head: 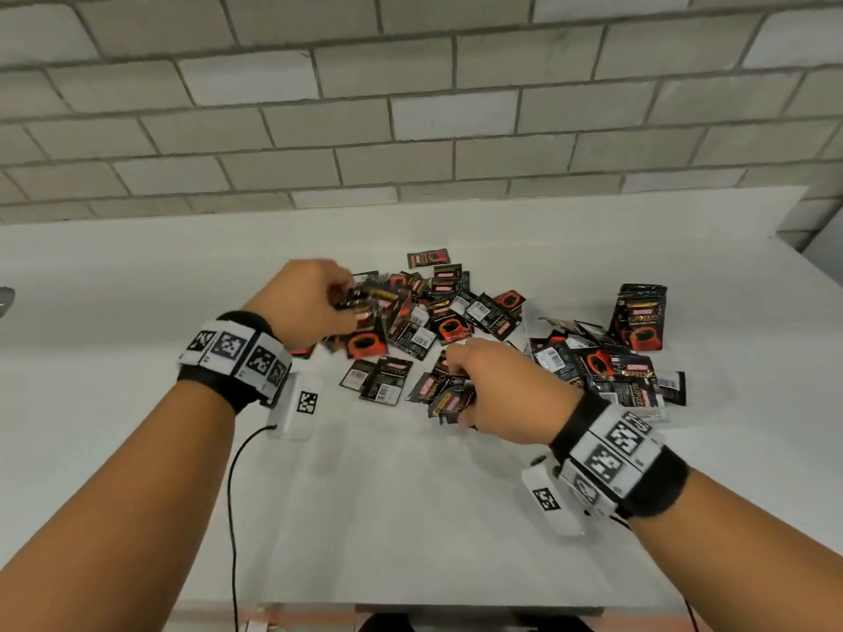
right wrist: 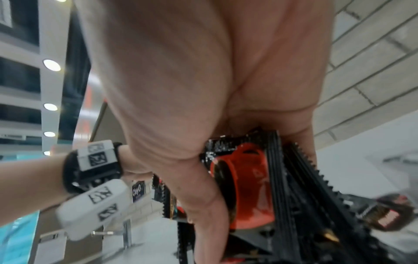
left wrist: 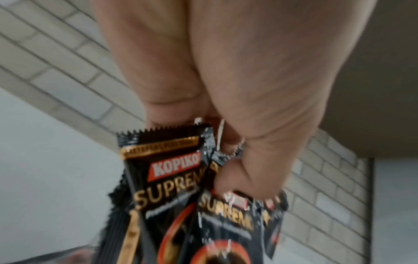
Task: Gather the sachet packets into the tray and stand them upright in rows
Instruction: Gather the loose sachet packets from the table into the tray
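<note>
Black and red coffee sachets lie in a loose heap on the white table. A clear tray at the right holds several sachets, some upright, others fallen flat. My left hand grips a bunch of sachets at the heap's left edge. Nearer to me, my right hand grips another stack of sachets at the heap's front, just left of the tray.
A grey brick wall backs the table. A black cable runs from my left wrist toward the near table edge. The table's right corner ends near the wall.
</note>
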Demonstrator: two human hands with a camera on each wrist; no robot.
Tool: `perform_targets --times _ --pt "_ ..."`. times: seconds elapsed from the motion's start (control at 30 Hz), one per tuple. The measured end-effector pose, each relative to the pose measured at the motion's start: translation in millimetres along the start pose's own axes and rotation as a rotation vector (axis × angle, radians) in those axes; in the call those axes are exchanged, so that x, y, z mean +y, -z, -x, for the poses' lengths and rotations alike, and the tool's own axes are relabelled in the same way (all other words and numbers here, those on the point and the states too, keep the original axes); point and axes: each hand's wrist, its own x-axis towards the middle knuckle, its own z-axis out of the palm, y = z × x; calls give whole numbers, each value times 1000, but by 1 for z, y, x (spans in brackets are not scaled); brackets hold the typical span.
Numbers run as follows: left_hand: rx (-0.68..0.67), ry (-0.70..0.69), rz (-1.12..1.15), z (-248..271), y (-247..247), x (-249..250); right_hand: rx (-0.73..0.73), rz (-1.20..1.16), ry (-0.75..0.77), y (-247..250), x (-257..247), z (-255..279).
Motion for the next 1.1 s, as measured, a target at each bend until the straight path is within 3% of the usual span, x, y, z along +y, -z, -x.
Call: perform_targets --times 0.1,0.17,0.33,0.47,0.57,0.67,0.73,0.8,0.87,0.97,1.1 --pt "269 -130 24 -26 -19 52 41 -45 -18 23 11 30" --pt "318 -235 56 -41 -40 93 70 -46 -70 39 23 47" --pt "87 -573 -19 -64 -98 165 103 -28 -230 70 67 88" --pt "-67 -787 -197 -71 -131 170 118 -71 -341 85 102 114" --pt "-260 -703 -338 -68 -141 158 200 -45 -385 90 122 116" --pt "-391 -648 -239 -61 -135 149 349 21 -389 91 133 102" --pt "-406 -623 -139 -58 -127 145 450 72 -382 88 132 86" --pt "-336 -586 -53 -58 -117 138 484 118 -366 80 129 67" --pt "-234 -530 0 -58 -104 125 412 140 -362 68 126 48" --pt "-137 -402 2 -56 -87 93 155 85 -395 48 121 31" --pt "-194 -152 -154 -48 -77 37 -25 -16 -407 39 116 27"
